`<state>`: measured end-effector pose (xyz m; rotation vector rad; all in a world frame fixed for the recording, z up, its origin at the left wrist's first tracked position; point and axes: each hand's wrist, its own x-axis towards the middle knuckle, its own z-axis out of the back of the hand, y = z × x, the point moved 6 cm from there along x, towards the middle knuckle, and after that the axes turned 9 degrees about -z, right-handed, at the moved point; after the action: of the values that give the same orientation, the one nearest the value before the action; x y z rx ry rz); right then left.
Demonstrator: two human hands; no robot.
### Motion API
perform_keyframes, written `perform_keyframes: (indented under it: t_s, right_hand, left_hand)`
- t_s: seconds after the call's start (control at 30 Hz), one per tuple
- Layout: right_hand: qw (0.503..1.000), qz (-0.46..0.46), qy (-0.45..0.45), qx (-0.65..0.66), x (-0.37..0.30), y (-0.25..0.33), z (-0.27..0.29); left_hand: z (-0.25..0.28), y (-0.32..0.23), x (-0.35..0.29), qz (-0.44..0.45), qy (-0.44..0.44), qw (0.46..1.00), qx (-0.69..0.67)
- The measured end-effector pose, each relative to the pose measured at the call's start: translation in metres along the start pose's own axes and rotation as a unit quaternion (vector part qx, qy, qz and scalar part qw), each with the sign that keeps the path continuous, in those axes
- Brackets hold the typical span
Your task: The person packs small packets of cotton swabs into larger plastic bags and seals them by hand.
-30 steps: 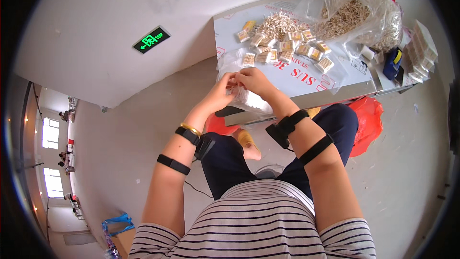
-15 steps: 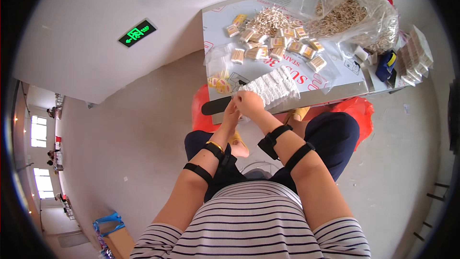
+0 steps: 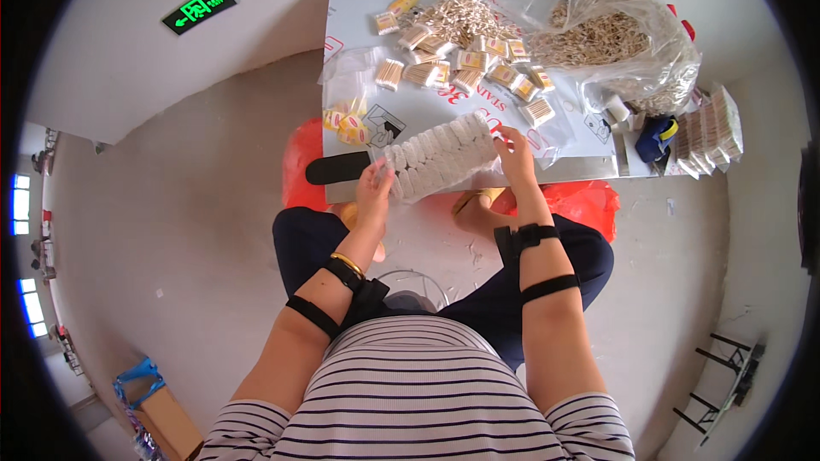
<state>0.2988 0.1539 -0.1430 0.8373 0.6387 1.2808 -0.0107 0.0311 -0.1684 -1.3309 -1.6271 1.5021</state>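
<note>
A long clear plastic bag point(image 3: 440, 156) packed with rows of white-tipped bundles, apparently cotton swabs, lies slanted at the table's near edge. My left hand point(image 3: 374, 190) pinches its left end, fingers closed on the film. At the opposite end my right hand point(image 3: 516, 158) has its thumb and fingers closed on the bag's right edge. Beside my left hand a flat black strip point(image 3: 337, 168) with a rounded end sticks out past the table's left edge. Small packs of swabs point(image 3: 468, 61) with yellow labels are scattered behind the bag.
Loose swabs point(image 3: 461, 17) are heaped on the film-covered metal table point(image 3: 359, 13). A big clear sack of swabs point(image 3: 602, 38) stands at the back right, near a blue tape dispenser point(image 3: 656, 138) and stacked filled packs point(image 3: 709, 132). Yellow labels point(image 3: 346, 124) lie left. Red plastic bags point(image 3: 303, 162) hang below.
My hands, together at the bag's left end before, are now apart. The right hand has moved to the bag's right end. The bag now lies more lengthwise between them, and the view has shifted.
</note>
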Motion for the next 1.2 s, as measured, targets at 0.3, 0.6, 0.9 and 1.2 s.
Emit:
perform_keyframes:
  t_s: [0.3, 0.6, 0.9, 1.2]
  right_hand:
    - [0.982, -0.174, 0.07, -0.006, 0.021, -0.04, -0.027]
    - [0.982, -0.165, 0.093, 0.021, 0.008, -0.04, -0.03]
    - [0.97, 0.146, 0.098, -0.166, -0.02, 0.064, -0.01]
    - [0.973, 0.112, 0.117, -0.166, -0.019, 0.065, -0.016]
  left_hand:
    - [0.007, 0.021, 0.009, -0.009, 0.015, 1.0, -0.008]
    - [0.005, 0.024, 0.008, 0.006, 0.014, 1.0, 0.005]
    - [0.011, 0.011, 0.004, 0.014, 0.006, 0.999, 0.048]
    - [0.012, 0.017, 0.008, 0.006, 0.012, 0.998, 0.068]
